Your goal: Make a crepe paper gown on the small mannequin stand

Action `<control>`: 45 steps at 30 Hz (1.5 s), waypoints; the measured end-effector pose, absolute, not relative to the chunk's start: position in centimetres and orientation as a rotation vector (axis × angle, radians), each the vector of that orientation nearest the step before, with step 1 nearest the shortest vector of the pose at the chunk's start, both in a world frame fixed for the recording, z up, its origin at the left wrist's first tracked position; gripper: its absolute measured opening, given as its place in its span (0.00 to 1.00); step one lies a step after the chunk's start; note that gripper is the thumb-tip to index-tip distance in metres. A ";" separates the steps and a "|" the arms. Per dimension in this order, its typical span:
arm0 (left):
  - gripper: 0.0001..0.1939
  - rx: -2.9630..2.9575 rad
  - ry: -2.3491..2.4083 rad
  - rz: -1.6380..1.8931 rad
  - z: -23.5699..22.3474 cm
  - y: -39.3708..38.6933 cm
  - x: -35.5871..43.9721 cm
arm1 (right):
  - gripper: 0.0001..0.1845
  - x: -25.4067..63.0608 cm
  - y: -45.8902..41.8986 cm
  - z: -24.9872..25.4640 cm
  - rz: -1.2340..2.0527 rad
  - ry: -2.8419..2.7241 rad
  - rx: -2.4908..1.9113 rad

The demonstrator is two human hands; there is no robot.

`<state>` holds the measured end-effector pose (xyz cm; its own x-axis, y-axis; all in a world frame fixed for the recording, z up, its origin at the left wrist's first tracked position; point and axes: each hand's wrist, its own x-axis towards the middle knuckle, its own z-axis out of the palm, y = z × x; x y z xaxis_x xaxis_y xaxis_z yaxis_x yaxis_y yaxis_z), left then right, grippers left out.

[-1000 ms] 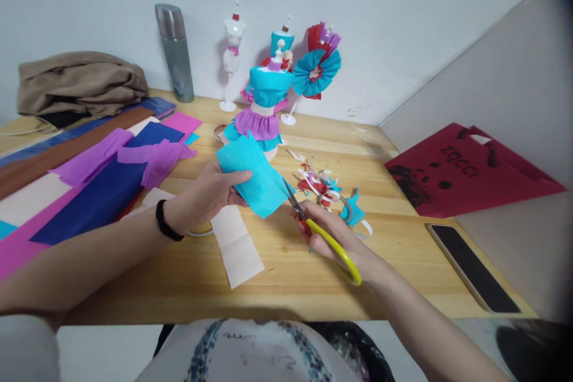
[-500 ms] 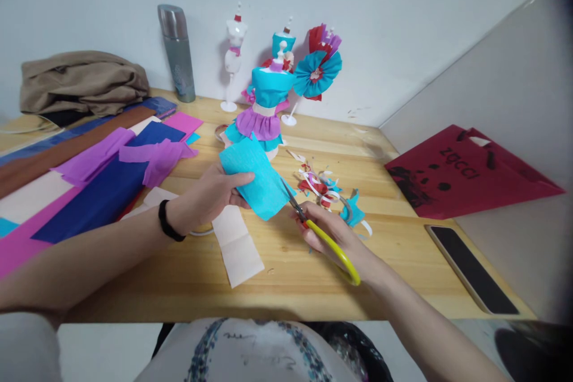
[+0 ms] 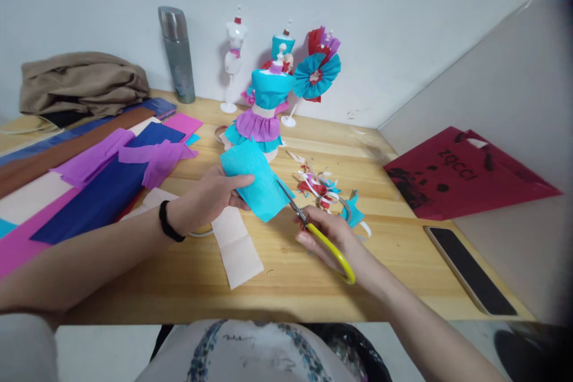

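A piece of turquoise crepe paper (image 3: 256, 182) is pinched between the thumb and fingers of my left hand (image 3: 215, 194), held above the table. My right hand (image 3: 329, 236) is closed round scissors (image 3: 329, 245) with yellow handles. Their blades lie across the right part of the turquoise paper, pointing up and left. Below my left hand, a pale pink paper strip (image 3: 237, 248) rests on the table, partly covered. Just behind the turquoise paper stands a small dress form (image 3: 271, 95) in a turquoise top and a purple and turquoise ruffled skirt.
Paper scraps (image 3: 320, 185) and a tape roll (image 3: 345, 209) lie beyond my right hand. Coloured crepe sheets (image 3: 102, 191) spread at left. A grey flask (image 3: 179, 62), brown cloth (image 3: 83, 83) and more dress forms (image 3: 234, 51) stand behind. A red bag (image 3: 465, 176) and phone (image 3: 470, 271) are at right.
The scissors have moved slightly left, their blades reaching further across the turquoise paper. My left hand keeps its hold almost in place.
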<state>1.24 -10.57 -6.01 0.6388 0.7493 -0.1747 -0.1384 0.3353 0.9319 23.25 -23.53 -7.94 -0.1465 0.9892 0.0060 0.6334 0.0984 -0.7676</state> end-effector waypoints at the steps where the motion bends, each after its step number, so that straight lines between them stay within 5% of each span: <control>1: 0.12 1.065 0.649 0.627 -6.1 -10.5 1.2 | 0.25 23.2 -23.5 -7.8 0.876 -1.852 -1.570; 32: 0.12 1.125 0.552 0.559 -6.4 -11.4 1.2 | 0.31 21.9 -22.7 -5.5 1.190 -1.843 -1.366; 45: 0.14 1.019 0.564 0.629 -3.5 -10.6 0.3 | 0.26 21.3 -21.2 -3.9 0.962 -1.939 -1.353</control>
